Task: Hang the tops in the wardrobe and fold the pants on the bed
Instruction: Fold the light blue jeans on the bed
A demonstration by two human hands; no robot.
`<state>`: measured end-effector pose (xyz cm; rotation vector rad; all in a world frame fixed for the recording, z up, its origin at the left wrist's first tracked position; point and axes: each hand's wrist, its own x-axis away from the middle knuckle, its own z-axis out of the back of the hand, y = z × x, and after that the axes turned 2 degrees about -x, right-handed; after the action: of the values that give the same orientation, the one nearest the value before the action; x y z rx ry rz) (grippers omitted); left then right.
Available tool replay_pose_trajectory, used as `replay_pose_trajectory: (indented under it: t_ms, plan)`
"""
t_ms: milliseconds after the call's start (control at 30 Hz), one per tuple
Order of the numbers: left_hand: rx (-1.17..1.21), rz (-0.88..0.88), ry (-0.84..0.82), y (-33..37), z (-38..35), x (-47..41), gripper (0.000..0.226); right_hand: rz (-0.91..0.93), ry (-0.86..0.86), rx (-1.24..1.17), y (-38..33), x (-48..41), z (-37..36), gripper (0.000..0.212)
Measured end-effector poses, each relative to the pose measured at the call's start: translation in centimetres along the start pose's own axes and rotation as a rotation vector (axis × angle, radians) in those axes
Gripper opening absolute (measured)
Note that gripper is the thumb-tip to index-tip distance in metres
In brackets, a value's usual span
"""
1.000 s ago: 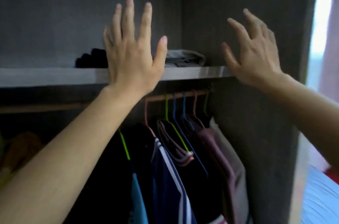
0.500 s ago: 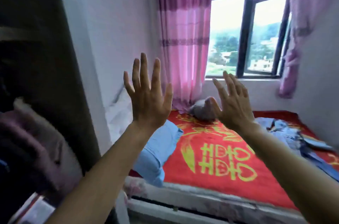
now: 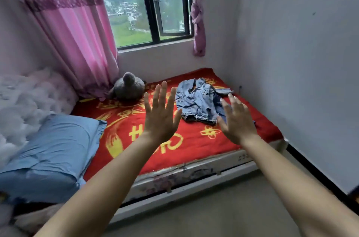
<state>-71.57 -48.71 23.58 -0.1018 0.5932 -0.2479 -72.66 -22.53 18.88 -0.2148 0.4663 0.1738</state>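
The denim garments [image 3: 196, 100] at far right are faded blue denim, rumpled, with thick stitched seams; the blanket [image 3: 136, 126] under them is red pile cloth, fuzzy and matt, with a yellow pattern; the pillow [image 3: 50, 145] at near left is smooth blue woven cloth, lightly creased; the headboard [image 3: 29, 97] at left is pale tufted padding; the plush toy [image 3: 128, 87] far off is grey and furry; the curtains [image 3: 73, 29] are thin pink cloth, light showing through; the window frame [image 3: 147, 3] is dark and smooth; the wall [image 3: 291, 42] is matt paint; the floor [image 3: 223, 209] is dull, grey, slightly rough.
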Motion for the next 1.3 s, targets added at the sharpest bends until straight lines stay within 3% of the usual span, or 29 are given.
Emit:
replay_pose_trajectory:
  t_ms: [200, 367, 600, 867, 1300]
  plan:
    - [0.048, 0.020, -0.156, 4.5, -8.1, -5.0, 0.072, -0.178, -0.082, 0.002, 8.7, -0.7, -3.8, 0.066]
    - [0.107, 0.030, -0.205, 5.4, -15.9, -9.9, 0.073, -0.207, -0.166, 0.031, 13.6, -5.7, -8.7, 0.068]
    - [0.127, 0.101, -0.318, 5.0, -28.1, -19.8, 0.076, -0.157, -0.298, 0.079, 18.8, -17.5, -16.4, 0.069]
    - [0.150, 0.106, -0.421, 6.2, -36.3, -29.9, 0.078, -0.138, -0.331, 0.064, 25.6, -28.6, -20.9, 0.069]
    - [0.091, 0.343, -0.653, 7.0, -52.3, -35.8, 0.088, 0.018, -0.633, 0.005, 33.9, -42.4, -39.6, 0.073]
